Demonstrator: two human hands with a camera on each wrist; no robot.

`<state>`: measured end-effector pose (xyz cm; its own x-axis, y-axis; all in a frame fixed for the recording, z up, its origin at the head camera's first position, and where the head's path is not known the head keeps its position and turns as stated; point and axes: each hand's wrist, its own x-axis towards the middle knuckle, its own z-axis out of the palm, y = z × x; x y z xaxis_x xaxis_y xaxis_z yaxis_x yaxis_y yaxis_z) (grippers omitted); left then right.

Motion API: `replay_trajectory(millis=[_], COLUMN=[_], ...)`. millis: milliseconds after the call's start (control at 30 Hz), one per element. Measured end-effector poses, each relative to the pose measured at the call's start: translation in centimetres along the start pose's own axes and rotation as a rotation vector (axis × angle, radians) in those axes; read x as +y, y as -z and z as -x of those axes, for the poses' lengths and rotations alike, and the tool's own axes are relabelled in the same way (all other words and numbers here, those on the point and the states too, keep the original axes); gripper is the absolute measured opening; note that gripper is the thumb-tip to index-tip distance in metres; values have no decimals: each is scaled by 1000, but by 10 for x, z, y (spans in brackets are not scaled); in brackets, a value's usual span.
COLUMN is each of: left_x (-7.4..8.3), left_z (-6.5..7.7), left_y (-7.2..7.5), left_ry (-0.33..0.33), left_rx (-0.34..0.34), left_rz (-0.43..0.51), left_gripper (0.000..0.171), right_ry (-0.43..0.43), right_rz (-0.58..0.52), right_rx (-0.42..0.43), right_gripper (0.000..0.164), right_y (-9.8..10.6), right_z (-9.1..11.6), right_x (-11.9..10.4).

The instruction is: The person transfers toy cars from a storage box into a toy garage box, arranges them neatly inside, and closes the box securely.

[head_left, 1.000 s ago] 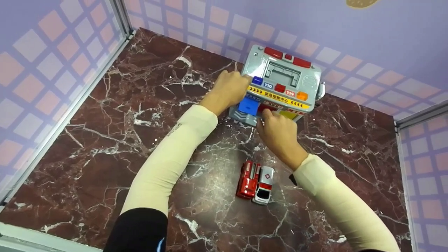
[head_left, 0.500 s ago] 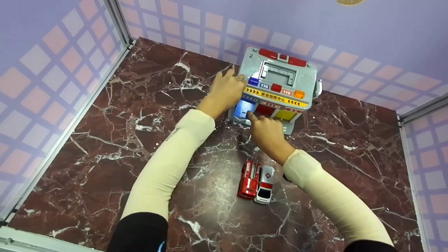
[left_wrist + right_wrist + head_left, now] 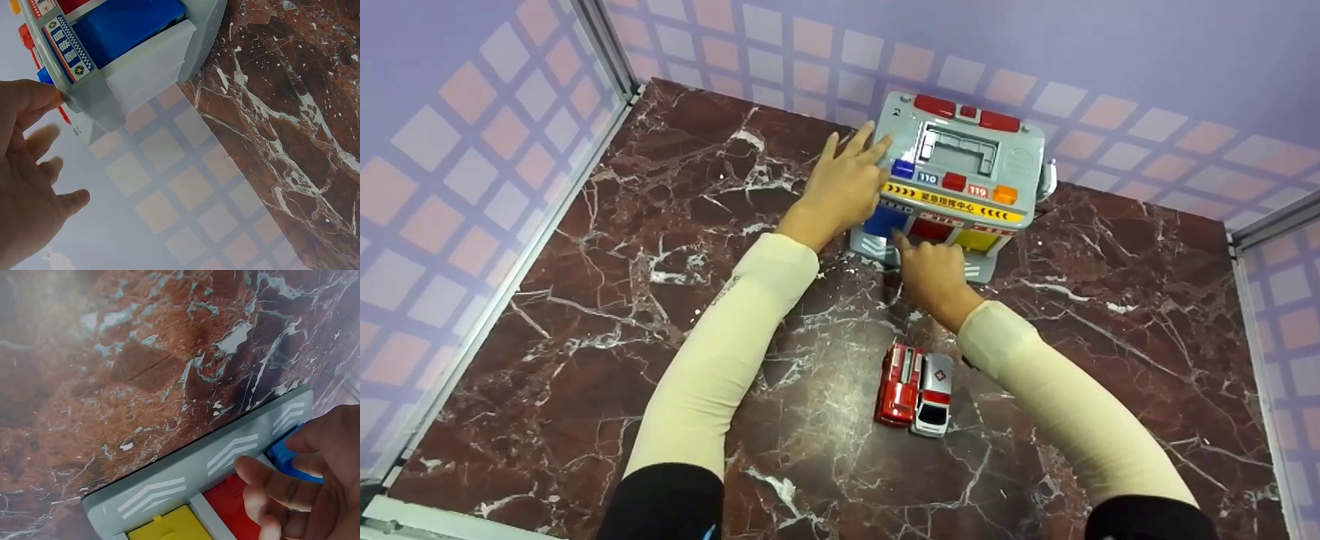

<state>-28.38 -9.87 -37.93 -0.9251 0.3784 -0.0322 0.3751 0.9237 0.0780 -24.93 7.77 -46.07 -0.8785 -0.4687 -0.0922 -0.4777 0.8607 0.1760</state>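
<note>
A grey toy emergency station (image 3: 960, 142) stands near the back wall, with a blue door (image 3: 885, 220), a red door (image 3: 931, 229) and a yellow door (image 3: 978, 240) along its front. My left hand (image 3: 844, 184) is at the station's front left corner, its fingers spread; in the left wrist view one fingertip touches the roof edge. The right hand (image 3: 934, 274) reaches to the blue door with its index finger out, the other fingers loosely bent. In the right wrist view, fingers (image 3: 275, 484) hover before the red and blue doors. Whether the blue door is fully closed I cannot tell.
A red toy fire truck (image 3: 898, 386) and a white toy ambulance (image 3: 934, 394) stand side by side on the dark red marbled surface (image 3: 810, 465), in front of the station. Patterned panels in metal frames wall in the back and sides. A grey handle (image 3: 1048, 180) sticks out at the station's right.
The blue door was raised outward and has swung down into its doorway. My right hand has shifted left to it. The left hand's fingers have straightened and spread.
</note>
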Motion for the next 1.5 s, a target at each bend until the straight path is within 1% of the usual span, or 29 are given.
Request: replay_trajectory(millis=[67, 167, 300, 400, 500, 633, 767, 933, 1033, 1200, 1300, 1367, 1433, 1500], left_x=[0, 0, 0, -1, -2, -2, -1, -2, -1, 4, 5, 6, 6, 6], left_z=[0, -2, -5, -7, -10, -14, -17, -17, -17, -17, -17, -16, -16, -15], left_y=[1, 5, 10, 12, 13, 20, 25, 23, 22, 23, 21, 20, 19, 17], left_ry=[-8, -10, -8, -13, -12, -23, -31, -31, -30, -9, 7, 22, 34, 44], left_rx=[-12, -24, -57, -89, -110, -132, -156, -154, -149, -137, -131, -127, -124, -122], left_rz=[3, 9, 18, 28, 29, -14, -38, -29, -24, 12, 29, 37, 47, 61], left_gripper=[44, 43, 40, 35, 37, 41, 41, 34, 35, 41, 42, 44, 46, 46], right_ry=[11, 10, 5, 4, -2, -17, -27, -29, -26, -29, -19, 8, 57, 114], right_rz=[19, 41, 60, 68, 66, 60, 75, 86, 78, 33, -23, -74, -143, -217], right_rx=[11, 54, 74, 53, 51, 51, 24, -12, -18, 19, 59, 79, 76, 63], right_gripper=[54, 51, 48, 49, 48, 48, 49, 49, 49, 50, 47, 40, 31, 27], right_y=[-1, -1, -1, -1, -4, -1, 1, 2, 1, 2, 1, 0, 1, 3], right_z=[-1, -2, -5, -7, -7, -8, -11, -14, -12, -2, 8, 17, 28, 39], right_x=[0, -1, 1, 1, -2, -6, -11, -14, -12, -2, 8, 15, 23, 30])
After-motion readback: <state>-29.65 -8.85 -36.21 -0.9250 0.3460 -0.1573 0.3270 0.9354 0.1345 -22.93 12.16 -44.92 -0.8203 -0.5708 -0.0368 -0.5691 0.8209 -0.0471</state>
